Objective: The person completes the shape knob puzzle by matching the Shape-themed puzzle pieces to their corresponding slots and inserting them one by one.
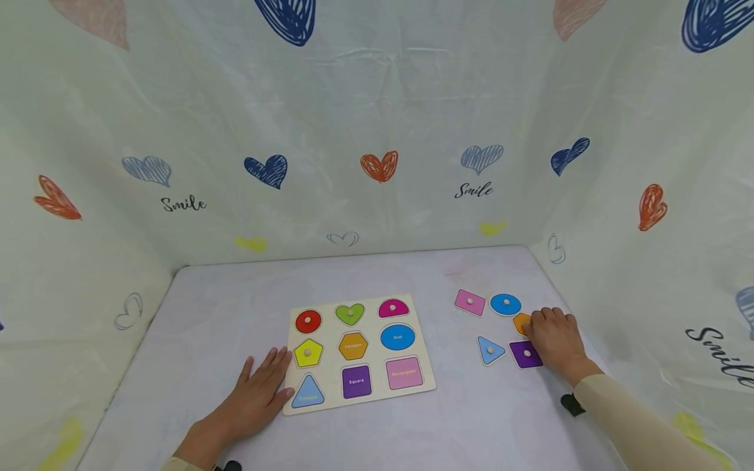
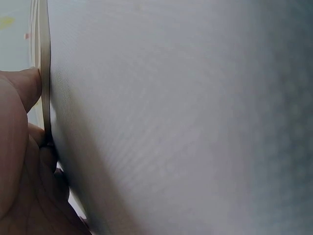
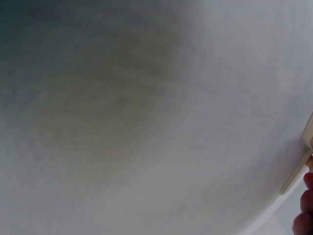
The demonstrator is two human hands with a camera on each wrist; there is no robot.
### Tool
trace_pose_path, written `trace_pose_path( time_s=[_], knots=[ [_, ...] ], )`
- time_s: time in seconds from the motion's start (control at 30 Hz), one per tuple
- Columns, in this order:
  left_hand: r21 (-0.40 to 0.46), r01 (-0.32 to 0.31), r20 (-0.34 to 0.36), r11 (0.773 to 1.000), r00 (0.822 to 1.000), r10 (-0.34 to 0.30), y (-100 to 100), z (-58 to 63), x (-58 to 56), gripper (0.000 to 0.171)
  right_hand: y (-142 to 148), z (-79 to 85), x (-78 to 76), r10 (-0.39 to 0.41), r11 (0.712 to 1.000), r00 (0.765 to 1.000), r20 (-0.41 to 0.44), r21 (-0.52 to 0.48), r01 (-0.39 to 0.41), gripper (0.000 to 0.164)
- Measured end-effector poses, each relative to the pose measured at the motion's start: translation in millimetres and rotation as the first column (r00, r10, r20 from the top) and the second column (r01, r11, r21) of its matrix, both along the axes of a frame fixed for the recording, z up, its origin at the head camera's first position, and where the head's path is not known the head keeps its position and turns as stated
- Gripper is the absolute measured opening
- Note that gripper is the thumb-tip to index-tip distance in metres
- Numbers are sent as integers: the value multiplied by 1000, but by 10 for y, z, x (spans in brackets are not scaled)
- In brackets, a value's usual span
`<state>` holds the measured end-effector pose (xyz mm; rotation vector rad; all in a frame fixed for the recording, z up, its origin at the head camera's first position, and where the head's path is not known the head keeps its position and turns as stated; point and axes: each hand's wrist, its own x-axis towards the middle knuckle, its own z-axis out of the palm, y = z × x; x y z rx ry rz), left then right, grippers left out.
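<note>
A pale shape-puzzle board [image 1: 377,392] lies on the table. Its red circle [image 1: 308,321], green heart [image 1: 350,314], magenta semicircle [image 1: 393,308] and yellow pentagon [image 1: 308,353] show knobs; the other shapes are printed recesses. My left hand [image 1: 253,399] rests with extended fingers at the board's left edge; the left wrist view shows the thumb [image 2: 27,88] against that edge. At right, my right hand [image 1: 556,343] has curled fingers and pinches the orange hexagon piece [image 1: 520,323], partly hidden by it. In the right wrist view, only fingertips [image 3: 305,210] show beside a piece's edge [image 3: 296,174].
Around the right hand lie a pink rectangle piece [image 1: 470,302], a blue oval piece [image 1: 505,303], a light-blue triangle piece [image 1: 491,351] and a purple square piece [image 1: 525,354]. A heart-printed curtain [image 1: 377,216] surrounds the white-covered table [image 1: 235,314].
</note>
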<state>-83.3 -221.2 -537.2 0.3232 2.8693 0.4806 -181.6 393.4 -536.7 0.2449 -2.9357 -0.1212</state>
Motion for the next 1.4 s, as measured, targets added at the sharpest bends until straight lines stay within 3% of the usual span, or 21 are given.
trace_pose_path(
  time_s=[0.43,0.63,0.93,1.4],
  knots=[
    [-2,10,11,1000,1000,-10,13,51,10,80,-11,-6,-19,-29,999,998,55,-26,31,26],
    [0,4,24,1000,1000,-4,22,46,3,81,-12,7,-10,-21,1000,999,29,-1,21,28],
    [11,-3,7,1000,1000,3,9,6,1,80,-33,9,-30,17,1000,995,-103,-8,-18,30],
    [1,3,7,1000,1000,-3,-1,8,4,80,-169,119,-64,11,997,997,-70,-71,-16,26]
  ],
)
